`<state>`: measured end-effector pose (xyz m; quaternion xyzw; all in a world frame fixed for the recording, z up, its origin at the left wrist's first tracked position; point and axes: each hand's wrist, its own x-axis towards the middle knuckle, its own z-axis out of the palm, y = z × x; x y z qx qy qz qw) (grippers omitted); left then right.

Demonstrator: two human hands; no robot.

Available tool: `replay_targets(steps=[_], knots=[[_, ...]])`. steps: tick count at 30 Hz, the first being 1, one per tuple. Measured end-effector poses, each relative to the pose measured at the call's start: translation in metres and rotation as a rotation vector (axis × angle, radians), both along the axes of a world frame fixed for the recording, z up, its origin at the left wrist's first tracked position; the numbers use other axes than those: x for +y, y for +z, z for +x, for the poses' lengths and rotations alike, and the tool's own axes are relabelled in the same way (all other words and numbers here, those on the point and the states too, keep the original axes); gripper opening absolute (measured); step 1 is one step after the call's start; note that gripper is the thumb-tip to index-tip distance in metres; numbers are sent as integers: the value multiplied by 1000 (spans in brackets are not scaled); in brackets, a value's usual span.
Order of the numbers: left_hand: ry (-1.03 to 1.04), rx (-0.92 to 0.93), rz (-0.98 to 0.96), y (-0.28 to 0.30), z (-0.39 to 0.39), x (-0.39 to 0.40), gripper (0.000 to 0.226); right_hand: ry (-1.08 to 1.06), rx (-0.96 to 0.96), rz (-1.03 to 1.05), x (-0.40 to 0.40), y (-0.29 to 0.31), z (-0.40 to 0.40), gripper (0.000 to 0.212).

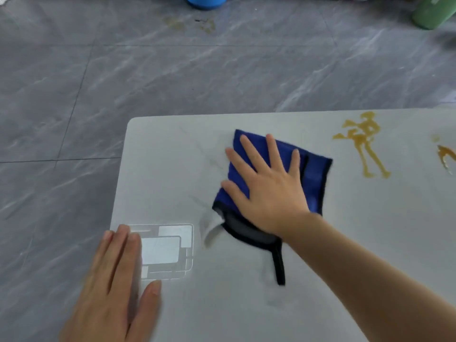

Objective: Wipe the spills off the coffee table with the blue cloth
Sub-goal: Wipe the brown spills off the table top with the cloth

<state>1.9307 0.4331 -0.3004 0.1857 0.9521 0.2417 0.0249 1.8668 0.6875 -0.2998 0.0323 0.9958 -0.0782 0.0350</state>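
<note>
We see the right hand point(267, 186) lying flat on the blue cloth point(313, 176), its fingers point(251, 151) straight and spread apart, palm down and pressing the cloth onto the grey coffee table point(345, 243). Nothing is gripped; the fingers are not curled round the fabric. The cloth sits in the middle of the table's visible part, folded, with a black trim, a black loop point(278, 270) trailing toward us and a pale grey tag point(212, 228) sticking out at its near left corner.

The left hand point(116, 280) rests flat at the table's near left edge, fingers straight and held close together, the thumb angled out to the side. Its fingertips overlap the left part of a white printed marking point(167, 250) on the tabletop, so we cannot see all of that marking.

To the right of the cloth, and apart from it, lies an amber spill point(365, 141) in thin branching streaks. A second amber spill point(446, 154) is cut off by the right edge of the view.

Beyond the table is grey marbled tile floor point(172, 70) with faint brownish stains point(192, 24). At the top edge a blue object point(206, 1) and a green object point(431, 13) are both cut off and too blurred for us to name. The cloth's edges are slightly smeared.
</note>
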Motion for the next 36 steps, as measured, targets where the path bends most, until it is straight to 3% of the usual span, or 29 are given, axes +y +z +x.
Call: replay_targets(steps=[3,9,13,17,21,25,28,33,36], knots=[[-3,25,18,-5,-1,-1,79,-32,8,20,41,0,-35,62],[1,80,20,-10,0,-3,78,-524,-57,-6,149,8,-6,57],[16,106,34,-13,0,-1,79,-440,-81,4,124,3,25,65],[2,124,35,-18,-2,8,78,-331,-76,27,139,5,2,63],[-10,156,26,-24,-3,9,77,-462,-51,-6,185,5,-23,56],[-11,155,53,-24,-2,8,78,-642,-61,-50,206,9,5,58],[6,152,28,-20,1,2,77,-595,-76,-42,177,9,43,60],[-10,137,-12,-17,1,2,79,-227,-63,4,83,7,76,64],[-8,125,-10,-18,0,3,80,-101,-55,25,65,4,70,63]])
